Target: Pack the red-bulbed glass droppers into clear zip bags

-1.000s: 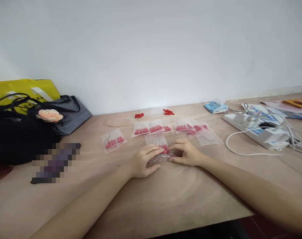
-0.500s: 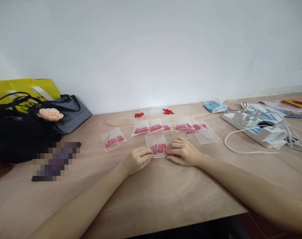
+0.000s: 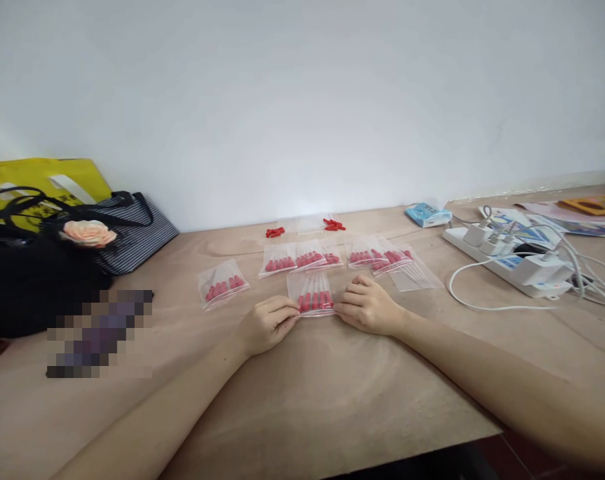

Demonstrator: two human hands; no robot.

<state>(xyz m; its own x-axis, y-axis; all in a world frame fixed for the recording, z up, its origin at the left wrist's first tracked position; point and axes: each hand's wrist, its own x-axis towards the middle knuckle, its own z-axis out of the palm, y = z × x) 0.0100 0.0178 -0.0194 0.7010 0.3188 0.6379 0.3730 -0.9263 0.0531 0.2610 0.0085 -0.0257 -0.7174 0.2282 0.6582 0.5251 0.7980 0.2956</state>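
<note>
Lying before me is a clear zip bag (image 3: 311,283) with several red-bulbed droppers (image 3: 316,301) side by side in it, bulbs toward me. Its near left corner is pinched between the closed fingers of my left hand (image 3: 269,325). At the near right corner, the closed fingers of my right hand (image 3: 366,305) hold the edge. Just beyond lie more filled bags, among them a left bag (image 3: 278,260) and a right bag (image 3: 365,253). Another filled bag (image 3: 224,284) rests apart on the left. Loose red bulbs (image 3: 275,233) are near the wall.
A white power strip (image 3: 507,261) with plugs and cables occupies the right side. Behind it are a blue packet (image 3: 428,215) and printed papers (image 3: 517,225). Striped (image 3: 145,233) and yellow (image 3: 90,175) bags stand at left, near a blurred dark object (image 3: 100,335).
The droppers in the bag between my hands now lie more evenly spaced. My left hand sits slightly farther left. The whole view has shifted a little.
</note>
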